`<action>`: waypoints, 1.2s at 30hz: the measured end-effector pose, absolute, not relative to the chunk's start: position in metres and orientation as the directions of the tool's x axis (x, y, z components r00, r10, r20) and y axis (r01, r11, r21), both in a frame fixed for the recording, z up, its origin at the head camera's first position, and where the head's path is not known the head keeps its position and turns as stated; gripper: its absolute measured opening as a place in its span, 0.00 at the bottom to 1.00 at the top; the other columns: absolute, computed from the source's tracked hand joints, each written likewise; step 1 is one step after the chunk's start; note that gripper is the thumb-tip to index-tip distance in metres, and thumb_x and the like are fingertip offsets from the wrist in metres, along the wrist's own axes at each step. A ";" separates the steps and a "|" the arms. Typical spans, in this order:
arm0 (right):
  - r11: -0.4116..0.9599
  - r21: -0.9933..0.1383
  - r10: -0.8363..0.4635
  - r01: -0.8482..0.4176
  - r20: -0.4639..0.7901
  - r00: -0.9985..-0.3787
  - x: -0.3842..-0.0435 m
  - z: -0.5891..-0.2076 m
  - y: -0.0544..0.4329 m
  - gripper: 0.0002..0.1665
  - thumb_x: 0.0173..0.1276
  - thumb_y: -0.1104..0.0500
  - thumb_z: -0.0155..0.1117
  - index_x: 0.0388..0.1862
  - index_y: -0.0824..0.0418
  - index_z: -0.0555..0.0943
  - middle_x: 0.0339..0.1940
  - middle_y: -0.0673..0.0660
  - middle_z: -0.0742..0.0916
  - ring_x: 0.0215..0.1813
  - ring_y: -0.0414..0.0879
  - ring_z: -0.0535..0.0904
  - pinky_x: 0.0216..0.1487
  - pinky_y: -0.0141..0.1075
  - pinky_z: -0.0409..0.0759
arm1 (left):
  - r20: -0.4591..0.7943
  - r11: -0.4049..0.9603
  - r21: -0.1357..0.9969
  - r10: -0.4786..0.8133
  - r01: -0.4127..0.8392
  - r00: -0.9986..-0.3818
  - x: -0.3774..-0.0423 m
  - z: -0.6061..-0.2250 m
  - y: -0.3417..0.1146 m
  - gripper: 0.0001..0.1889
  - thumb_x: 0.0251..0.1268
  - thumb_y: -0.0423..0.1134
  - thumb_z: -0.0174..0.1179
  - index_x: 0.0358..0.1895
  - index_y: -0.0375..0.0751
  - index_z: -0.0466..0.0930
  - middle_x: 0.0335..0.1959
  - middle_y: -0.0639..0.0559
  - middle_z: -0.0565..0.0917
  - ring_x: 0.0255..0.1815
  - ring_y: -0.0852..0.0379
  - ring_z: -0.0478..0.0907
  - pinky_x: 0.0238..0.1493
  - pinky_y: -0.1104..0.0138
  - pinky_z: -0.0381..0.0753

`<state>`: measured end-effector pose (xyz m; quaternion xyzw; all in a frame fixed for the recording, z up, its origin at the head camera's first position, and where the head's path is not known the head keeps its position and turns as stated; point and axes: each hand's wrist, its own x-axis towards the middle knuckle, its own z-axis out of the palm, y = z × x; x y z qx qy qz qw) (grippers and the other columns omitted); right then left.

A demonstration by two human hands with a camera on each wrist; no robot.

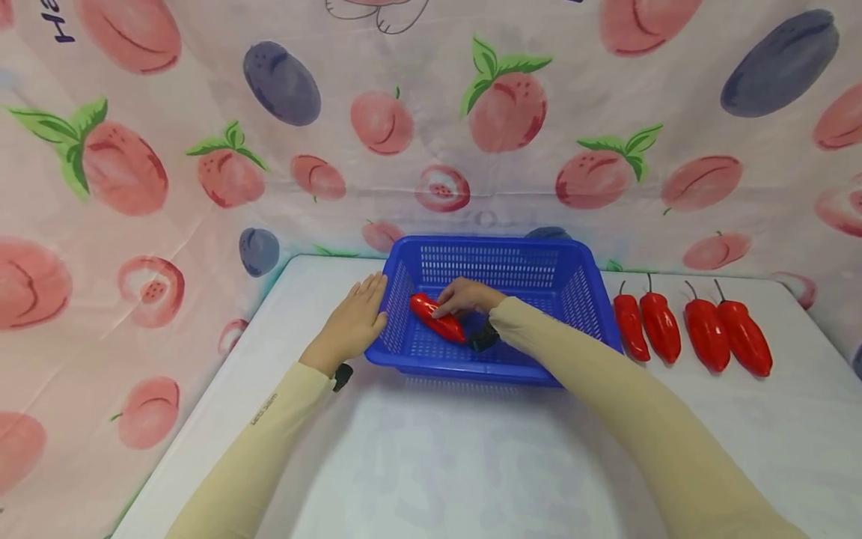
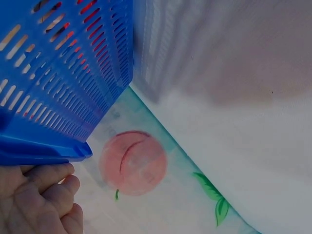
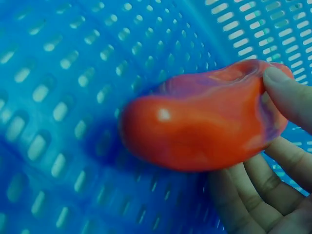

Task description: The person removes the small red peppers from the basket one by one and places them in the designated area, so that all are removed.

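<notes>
A blue perforated plastic basket (image 1: 498,241) stands on the white table near the back cloth. Inside it, at the left, my right hand (image 1: 473,296) holds a glossy red chili pepper (image 1: 427,310) between thumb and fingers. In the right wrist view the pepper (image 3: 195,131) lies slanted just over the basket floor (image 3: 58,112), and whether it touches is hard to tell. My left hand (image 1: 350,323), its fingers straight, rests against the outside of the basket's left rim. The left wrist view shows the fingers (image 2: 48,178) under that rim (image 2: 44,151).
To the right of the basket, several red chili peppers (image 1: 660,326) with dark stems lie side by side on the white table (image 1: 471,457). A fruit-printed cloth (image 1: 431,112) hangs behind the table and along its left side.
</notes>
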<state>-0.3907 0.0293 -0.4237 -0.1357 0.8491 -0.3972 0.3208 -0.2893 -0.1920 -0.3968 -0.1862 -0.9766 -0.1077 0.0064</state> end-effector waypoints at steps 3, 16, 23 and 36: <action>0.643 -0.766 -0.503 0.013 -0.435 -0.747 -0.390 -0.425 0.026 0.25 0.58 0.61 0.68 0.54 0.70 0.79 0.47 0.60 0.86 0.35 0.39 0.81 0.43 0.33 0.84 | 0.056 0.908 0.209 0.359 0.362 -0.932 -0.288 -0.397 -0.192 0.33 0.70 0.41 0.40 0.73 0.29 0.44 0.75 0.36 0.49 0.77 0.43 0.44 0.77 0.52 0.43; 0.616 -0.787 -0.560 -0.040 -0.401 -0.725 -0.389 -0.427 0.024 0.26 0.58 0.62 0.67 0.57 0.69 0.76 0.56 0.63 0.82 0.45 0.45 0.82 0.47 0.36 0.84 | 0.049 0.911 0.211 0.352 0.355 -0.935 -0.287 -0.397 -0.192 0.33 0.70 0.41 0.41 0.73 0.30 0.43 0.76 0.37 0.49 0.77 0.43 0.44 0.77 0.53 0.42; 0.601 -0.799 -0.541 -0.022 -0.386 -0.747 -0.392 -0.428 0.026 0.29 0.58 0.62 0.67 0.59 0.67 0.74 0.61 0.63 0.78 0.54 0.52 0.80 0.52 0.40 0.82 | 0.059 0.907 0.202 0.365 0.369 -0.929 -0.288 -0.396 -0.191 0.33 0.69 0.40 0.41 0.73 0.29 0.44 0.75 0.36 0.49 0.77 0.42 0.45 0.77 0.52 0.43; 0.563 -0.824 -0.514 0.060 -0.406 -0.756 -0.394 -0.425 0.030 0.33 0.59 0.62 0.65 0.64 0.65 0.70 0.62 0.65 0.77 0.57 0.57 0.79 0.54 0.45 0.81 | 0.049 0.911 0.205 0.357 0.359 -0.933 -0.287 -0.395 -0.190 0.33 0.70 0.40 0.40 0.73 0.30 0.43 0.76 0.37 0.48 0.77 0.42 0.44 0.77 0.52 0.42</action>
